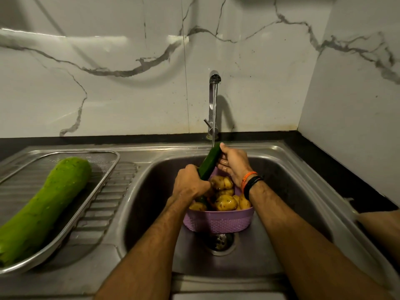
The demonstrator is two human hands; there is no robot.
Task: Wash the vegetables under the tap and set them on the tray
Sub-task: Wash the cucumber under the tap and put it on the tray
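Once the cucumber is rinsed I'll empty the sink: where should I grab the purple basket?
Take the purple basket by its near rim, coming from above on the drain side: that edge is bare, while potatoes fill the inside and both forearms cross its flanks.

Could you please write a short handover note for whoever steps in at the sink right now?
Left hand grips the lower end of the cucumber; right hand holds its upper end, under the running tap.
The purple basket sits in the sink over the drain, holding potatoes and another dark green vegetable, mostly hidden.
Done: the bottle gourd lies on the tray on the drainboard.
Left: finish rinsing the cucumber, set it on the tray, then wash and move the basket's contents.
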